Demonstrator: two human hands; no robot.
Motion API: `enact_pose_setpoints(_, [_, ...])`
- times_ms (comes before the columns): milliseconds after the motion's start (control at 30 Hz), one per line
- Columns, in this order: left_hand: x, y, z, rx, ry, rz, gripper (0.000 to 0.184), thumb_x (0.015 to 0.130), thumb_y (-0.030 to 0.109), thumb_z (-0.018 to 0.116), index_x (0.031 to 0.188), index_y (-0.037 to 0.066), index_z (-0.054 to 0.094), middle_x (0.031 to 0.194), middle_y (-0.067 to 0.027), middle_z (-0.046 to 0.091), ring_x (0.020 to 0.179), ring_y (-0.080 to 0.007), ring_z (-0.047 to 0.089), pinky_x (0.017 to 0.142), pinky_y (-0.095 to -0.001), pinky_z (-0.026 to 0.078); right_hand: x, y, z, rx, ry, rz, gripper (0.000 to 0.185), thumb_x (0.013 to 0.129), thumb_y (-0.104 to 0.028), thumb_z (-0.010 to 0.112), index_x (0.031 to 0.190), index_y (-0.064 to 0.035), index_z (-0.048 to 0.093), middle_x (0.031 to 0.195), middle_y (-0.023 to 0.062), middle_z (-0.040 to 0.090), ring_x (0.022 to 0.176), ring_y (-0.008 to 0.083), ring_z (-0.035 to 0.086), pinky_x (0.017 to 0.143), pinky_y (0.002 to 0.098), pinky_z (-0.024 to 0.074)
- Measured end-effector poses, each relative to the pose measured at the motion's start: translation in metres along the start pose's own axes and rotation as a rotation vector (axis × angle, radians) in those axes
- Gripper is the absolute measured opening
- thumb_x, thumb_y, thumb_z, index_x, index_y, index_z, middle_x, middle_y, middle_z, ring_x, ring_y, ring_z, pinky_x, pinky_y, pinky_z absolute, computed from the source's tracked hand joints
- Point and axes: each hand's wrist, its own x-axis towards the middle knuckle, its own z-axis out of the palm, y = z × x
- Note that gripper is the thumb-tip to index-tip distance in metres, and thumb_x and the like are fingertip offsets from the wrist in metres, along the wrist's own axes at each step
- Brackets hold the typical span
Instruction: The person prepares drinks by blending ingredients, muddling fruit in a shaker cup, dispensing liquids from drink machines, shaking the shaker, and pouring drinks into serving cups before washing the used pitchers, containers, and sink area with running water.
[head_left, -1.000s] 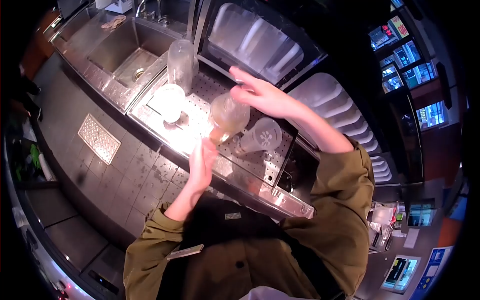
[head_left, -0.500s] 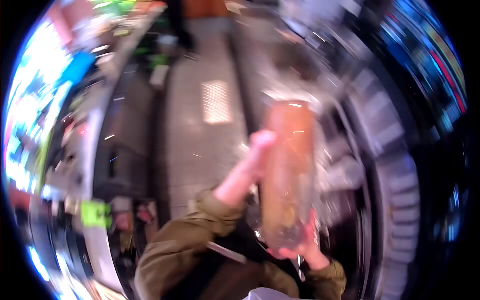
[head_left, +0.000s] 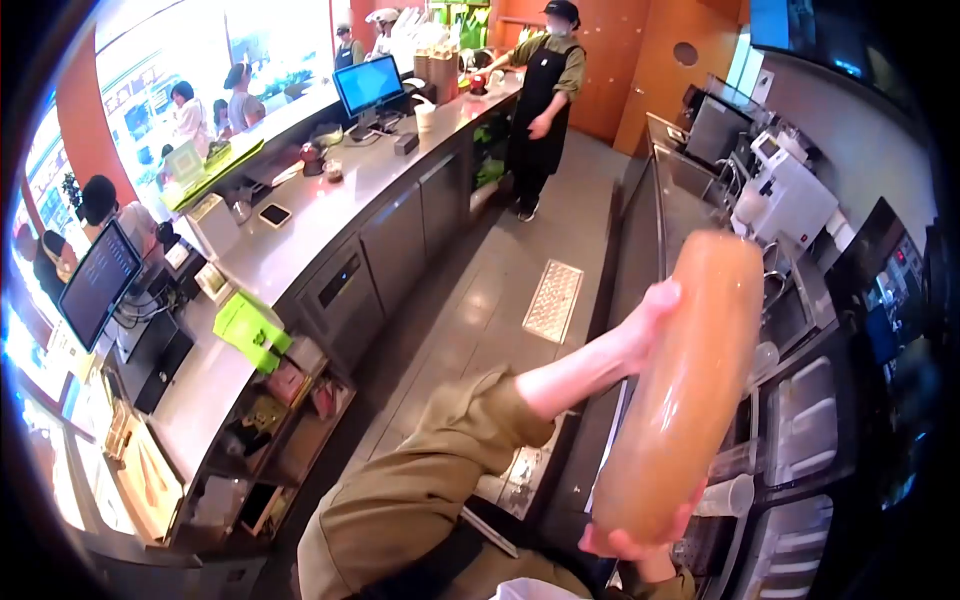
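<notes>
A tall, rounded shaker (head_left: 685,390), filled with milky orange-brown liquid, is held out in front of me, its upper end leaning right. My left hand (head_left: 650,320) grips its upper left side, with the fingers behind it hidden. Under the lower end, my right hand (head_left: 640,545) is closed around the base. Motion softens the shaker's outline, so a lid cannot be made out. Just right of my right hand lies a clear plastic cup (head_left: 728,496).
On the right runs a steel worktop with a white machine (head_left: 790,195) and white-edged bins (head_left: 800,420). The left counter (head_left: 390,190) carries a monitor (head_left: 368,84). A co-worker in a dark apron (head_left: 545,90) stands at the aisle's far end. A floor grate (head_left: 553,300) lies between.
The shaker has gone from nearly upright to leaning right, and both hands have stayed on it. The view has turned and is sharper now; the liquid looks more evenly spread.
</notes>
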Motion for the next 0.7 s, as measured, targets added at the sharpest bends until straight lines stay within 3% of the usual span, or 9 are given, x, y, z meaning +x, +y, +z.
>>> enact_pose_setpoints(67, [0.001,-0.003,-0.015,0.053,-0.258,0.112,0.057,0.074,0.045,0.058,0.111,0.004,0.046,0.102,-0.0118,0.054,0.093,-0.0233,0.053,0.083,-0.0426,0.043,0.011,0.007,0.017,-0.067,0.069,-0.090,0.076,0.075,-0.064,0.040,0.129,-0.0127,0.026,0.132,0.0212,0.025,0.116,0.0416,0.034,0.087,0.0492,0.0404])
enact_pose_setpoints(100, [0.009,0.003,-0.022,0.053,-0.142,0.000,0.059,0.075,0.045,0.058,0.114,0.003,0.045,0.107,-0.0111,0.053,0.098,-0.0227,0.052,0.087,-0.0406,0.041,0.017,0.007,0.000,0.046,-0.058,0.246,0.072,0.078,-0.059,0.041,0.130,-0.0109,0.025,0.132,0.0217,0.026,0.115,0.0410,0.036,0.084,0.0474,0.0430])
enact_pose_setpoints(167, [0.028,0.021,-0.032,0.061,0.060,-0.194,0.063,0.076,0.044,0.058,0.121,0.003,0.043,0.117,-0.0097,0.051,0.106,-0.0217,0.050,0.094,-0.0367,0.037,0.023,0.022,0.007,0.044,-0.129,0.239,0.075,0.077,-0.057,0.046,0.130,-0.0079,0.025,0.132,0.0227,0.026,0.115,0.0388,0.036,0.085,0.0446,0.0431])
enact_pose_setpoints(200, [-0.016,0.029,-0.004,0.093,-0.144,0.300,0.055,0.078,0.048,0.055,0.111,0.005,0.049,0.105,-0.0094,0.057,0.096,-0.0209,0.053,0.087,-0.0352,0.041,0.025,0.028,0.011,0.043,-0.164,0.234,0.076,0.077,-0.056,0.048,0.130,-0.0065,0.025,0.132,0.0233,0.026,0.116,0.0377,0.036,0.086,0.0432,0.0432])
enact_pose_setpoints(333, [0.027,0.042,-0.036,0.081,-0.034,-0.004,0.048,0.081,0.048,0.052,0.109,0.009,0.051,0.105,-0.0026,0.054,0.094,-0.0132,0.050,0.085,-0.0327,0.040,0.028,0.008,0.019,0.201,-0.213,0.522,0.073,0.077,-0.051,0.052,0.128,-0.0041,0.028,0.131,0.0202,0.029,0.113,0.0309,0.040,0.087,0.0392,0.0420])
enact_pose_setpoints(500, [-0.001,0.056,-0.055,0.118,-0.127,0.263,0.046,0.081,0.035,0.053,0.113,0.003,0.047,0.101,-0.0113,0.055,0.092,-0.0209,0.053,0.080,-0.0372,0.044,-0.014,-0.004,0.019,0.554,-0.404,0.962,0.050,0.084,-0.031,0.049,0.125,-0.0042,0.039,0.120,0.0067,0.046,0.089,0.0137,0.051,0.078,0.0347,0.0439])
enact_pose_setpoints(533, [0.004,0.058,-0.072,0.048,-0.182,0.253,0.048,0.080,0.031,0.054,0.115,0.000,0.045,0.100,-0.0153,0.055,0.094,-0.0257,0.055,0.080,-0.0404,0.045,-0.016,-0.017,0.020,0.580,-0.387,0.963,0.048,0.084,-0.029,0.049,0.124,-0.0053,0.041,0.121,0.0067,0.045,0.090,0.0151,0.049,0.078,0.0363,0.0433])
enact_pose_setpoints(633, [0.014,0.054,-0.103,0.840,0.218,0.332,0.060,0.074,0.039,0.058,0.118,0.001,0.042,0.109,-0.0172,0.052,0.096,-0.0311,0.053,0.085,-0.0436,0.042,-0.016,-0.048,0.034,0.548,-0.340,0.768,0.045,0.080,-0.028,0.052,0.120,-0.0108,0.046,0.128,0.0128,0.033,0.104,0.0296,0.036,0.083,0.0460,0.0392])
enact_pose_setpoints(700, [0.055,0.083,-0.141,0.805,-0.258,0.150,0.064,0.075,0.044,0.056,0.124,0.005,0.040,0.111,-0.0142,0.051,0.096,-0.0264,0.053,0.086,-0.0381,0.041,-0.010,-0.007,0.033,0.444,-0.366,0.441,0.045,0.076,-0.029,0.055,0.118,-0.0151,0.049,0.135,0.0189,0.021,0.117,0.0426,0.025,0.087,0.0541,0.0357])
